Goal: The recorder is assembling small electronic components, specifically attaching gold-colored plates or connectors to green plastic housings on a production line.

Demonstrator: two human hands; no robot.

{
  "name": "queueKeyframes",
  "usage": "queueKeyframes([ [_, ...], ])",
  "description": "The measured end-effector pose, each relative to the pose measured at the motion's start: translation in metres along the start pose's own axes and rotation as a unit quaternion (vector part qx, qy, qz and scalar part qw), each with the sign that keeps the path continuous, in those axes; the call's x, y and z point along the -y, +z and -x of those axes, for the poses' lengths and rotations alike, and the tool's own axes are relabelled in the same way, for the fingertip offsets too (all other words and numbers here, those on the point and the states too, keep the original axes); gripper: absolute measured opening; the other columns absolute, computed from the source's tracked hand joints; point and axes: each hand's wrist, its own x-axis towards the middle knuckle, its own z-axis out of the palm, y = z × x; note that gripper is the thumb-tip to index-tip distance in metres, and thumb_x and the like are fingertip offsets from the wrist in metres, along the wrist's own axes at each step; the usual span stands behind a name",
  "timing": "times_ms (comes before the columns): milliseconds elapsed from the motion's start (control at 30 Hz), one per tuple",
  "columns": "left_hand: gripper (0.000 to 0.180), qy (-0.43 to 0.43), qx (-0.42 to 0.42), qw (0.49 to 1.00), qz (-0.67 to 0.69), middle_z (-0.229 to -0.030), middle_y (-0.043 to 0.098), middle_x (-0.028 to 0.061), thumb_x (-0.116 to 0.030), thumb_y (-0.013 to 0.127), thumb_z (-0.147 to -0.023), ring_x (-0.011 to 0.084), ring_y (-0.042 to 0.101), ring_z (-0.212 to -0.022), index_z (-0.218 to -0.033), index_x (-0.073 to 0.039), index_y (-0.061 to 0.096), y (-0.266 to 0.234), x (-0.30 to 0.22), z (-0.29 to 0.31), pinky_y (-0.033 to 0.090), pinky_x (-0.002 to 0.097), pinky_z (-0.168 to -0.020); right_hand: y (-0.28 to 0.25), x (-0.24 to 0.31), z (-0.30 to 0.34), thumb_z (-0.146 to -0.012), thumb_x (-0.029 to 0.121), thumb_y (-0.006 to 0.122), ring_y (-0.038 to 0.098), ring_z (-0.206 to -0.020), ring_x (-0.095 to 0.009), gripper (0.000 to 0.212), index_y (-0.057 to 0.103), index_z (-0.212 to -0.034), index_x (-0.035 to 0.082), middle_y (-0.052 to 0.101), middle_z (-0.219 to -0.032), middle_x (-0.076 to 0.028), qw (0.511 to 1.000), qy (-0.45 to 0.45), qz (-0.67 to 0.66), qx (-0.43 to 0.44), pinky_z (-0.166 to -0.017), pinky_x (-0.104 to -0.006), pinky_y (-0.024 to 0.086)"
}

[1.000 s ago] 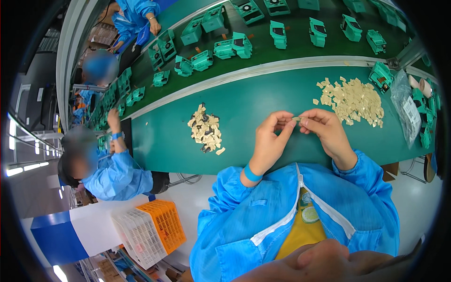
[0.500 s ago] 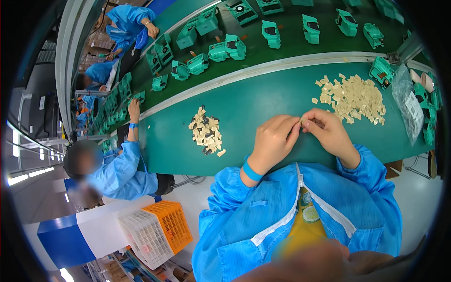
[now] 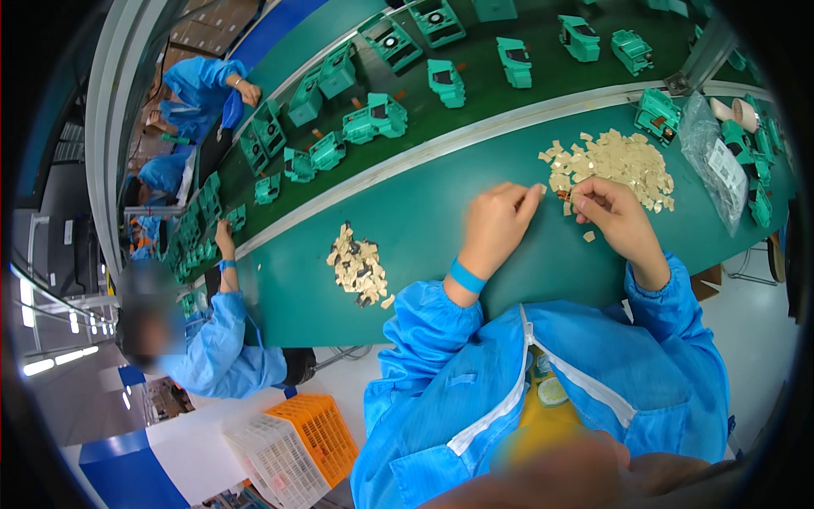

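Note:
My left hand (image 3: 498,227) is closed in a pinch, with a small beige piece (image 3: 541,188) showing at its fingertips above the green table. Close by, my right hand (image 3: 617,214) has its thumb and forefinger together at the near edge of a large pile of flat beige pieces (image 3: 632,161). A tiny reddish-brown bit (image 3: 563,196) shows beside those fingertips; whether they grip anything is too small to tell. One loose beige piece (image 3: 589,237) lies just below the right fingers. Left of both hands is a smaller heap of beige pieces mixed with black bits (image 3: 358,265).
Green plastic housings (image 3: 514,64) line a belt beyond a pale rail (image 3: 424,153). At the right are another housing (image 3: 657,115), a clear plastic bag (image 3: 712,161) and tape rolls (image 3: 746,114). A co-worker's arm (image 3: 225,246) reaches in at the left. Crates (image 3: 318,437) stand lower left.
My hands, which met at the fingertips, have come apart. The right one is now at the beige pile; the left still pinches. The whole view has shifted slightly.

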Motion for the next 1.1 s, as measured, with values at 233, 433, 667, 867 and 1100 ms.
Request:
queueKeyframes([
  [233,0.022,0.161,-0.078,0.974,0.138,-0.107,0.070,0.0136,-0.006,0.070,-0.089,0.0297,0.068,-0.092,-0.109,-0.001,0.071,0.018,-0.016,-0.008,0.054,0.0365,-0.083,-0.008,0.004,0.004,-0.096,0.006,0.064,0.063,-0.075,-0.011,0.016,0.070,-0.107,-0.004,0.068,-0.085,-0.007,0.991,-0.010,0.128,-0.039,-0.066,-0.0265,0.051],
  [433,0.015,-0.033,0.012,0.974,0.222,-0.099,0.074,0.0074,-0.007,0.071,-0.090,0.0187,0.067,-0.092,-0.104,0.000,0.071,0.006,-0.018,0.006,0.052,0.0311,-0.082,0.018,0.014,0.000,-0.091,0.004,0.068,0.066,-0.076,-0.016,0.007,0.069,-0.094,-0.002,0.067,-0.087,-0.007,0.990,-0.057,0.105,-0.078,-0.069,-0.0305,0.053],
  [667,0.013,-0.073,0.008,0.955,0.288,-0.096,0.074,0.0069,-0.009,0.070,-0.093,0.0156,0.068,-0.090,-0.103,0.000,0.074,-0.010,-0.019,0.016,0.053,0.0296,-0.084,0.028,0.017,-0.003,-0.082,0.001,0.070,0.066,-0.074,-0.027,0.005,0.067,-0.087,-0.001,0.064,-0.086,-0.013,0.945,-0.209,0.248,-0.045,-0.068,-0.0351,0.053],
  [867,0.013,-0.037,0.002,0.968,0.248,-0.097,0.076,0.0088,-0.007,0.072,-0.092,0.0163,0.070,-0.093,-0.102,0.000,0.075,-0.021,-0.024,0.020,0.054,0.0293,-0.085,0.025,0.027,-0.005,-0.080,-0.003,0.068,0.065,-0.075,-0.022,0.006,0.067,-0.087,-0.003,0.063,-0.083,-0.011,0.959,-0.173,0.225,-0.004,-0.067,-0.0319,0.051],
  [1100,0.011,0.011,-0.088,0.984,0.155,-0.094,0.074,0.0067,-0.007,0.074,-0.089,0.0206,0.069,-0.087,-0.099,-0.002,0.074,-0.021,-0.015,0.022,0.051,0.0343,-0.082,-0.016,0.005,-0.026,-0.082,0.003,0.066,0.062,-0.074,-0.030,0.006,0.064,-0.080,-0.003,0.061,-0.081,-0.013,0.875,-0.218,0.381,-0.203,-0.067,-0.0394,0.049],
])
